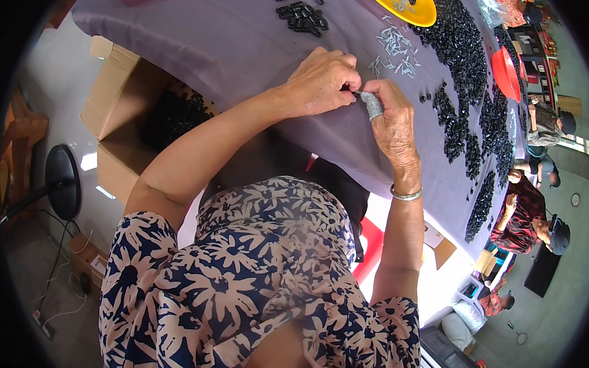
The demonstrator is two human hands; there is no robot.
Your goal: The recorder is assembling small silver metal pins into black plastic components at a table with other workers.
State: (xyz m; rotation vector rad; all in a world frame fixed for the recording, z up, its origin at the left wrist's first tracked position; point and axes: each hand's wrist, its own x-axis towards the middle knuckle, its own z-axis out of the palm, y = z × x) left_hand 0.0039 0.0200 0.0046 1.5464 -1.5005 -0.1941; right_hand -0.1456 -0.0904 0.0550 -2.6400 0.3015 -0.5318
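Over the near part of the cloth-covered table, my left hand (pixel 325 82) and my right hand (pixel 393 119) meet at their fingertips. Both are closed in a pinch around a small black piece (pixel 357 94), mostly hidden by the fingers. Grey tape wraps one digit of the right hand, and a silver bangle (pixel 407 195) circles that wrist. Just beyond the hands lies a scatter of small clear, pin-like pieces (pixel 395 43). A small pile of black plastic pieces (pixel 301 18) sits farther left.
Large heaps of black pieces (pixel 452 43) spread along the table's right side. A yellow dish (pixel 422 12) and red bowls (pixel 506 74) stand on the purple-grey cloth (pixel 215 35). An open cardboard box (pixel 119 87) with black pieces is at lower left. Other people sit far right.
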